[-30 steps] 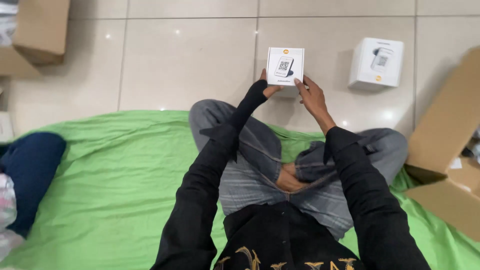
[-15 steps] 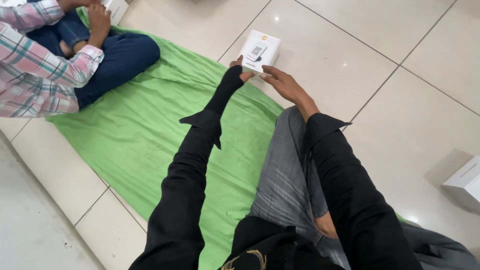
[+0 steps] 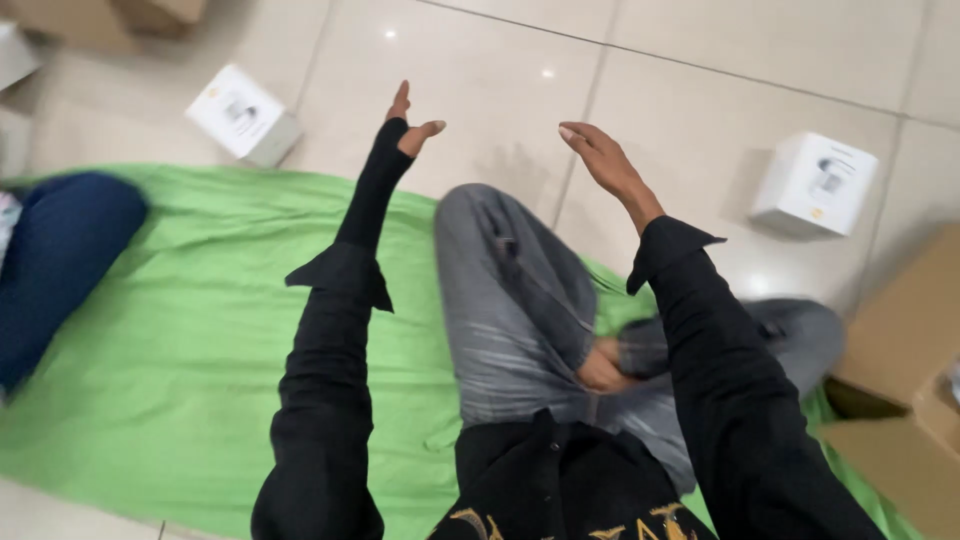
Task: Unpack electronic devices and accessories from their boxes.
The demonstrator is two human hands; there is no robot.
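Two empty hands over a cluttered floor, nothing held. Pale floor tiles (image 3: 480,60) under everything, glossy with lamp glints. Green cloth (image 3: 180,340) spread across the lower left, partly covered by crossed legs in grey trousers (image 3: 510,300) and black sleeves (image 3: 330,400). Dark blue trouser leg (image 3: 60,260) of another person at the left edge, resting on the cloth. Open cardboard carton (image 3: 900,400) at the right edge, another brown carton (image 3: 130,15) at the top left corner. White box (image 3: 815,185) on the tiles to the right, well apart from the right hand (image 3: 600,160), upright, dark print on its face. Second white box (image 3: 243,113) on the tiles at upper left, just beyond the cloth's edge, tilted, near the left hand (image 3: 408,125) but not touched. Left hand raised, fingers spread, thumb apart, gripping nothing. Right hand raised opposite, palm inward, fingers loosely extended, likewise empty. Bare tile between the two hands, nothing blocking the way to either box. Some motion blur throughout.
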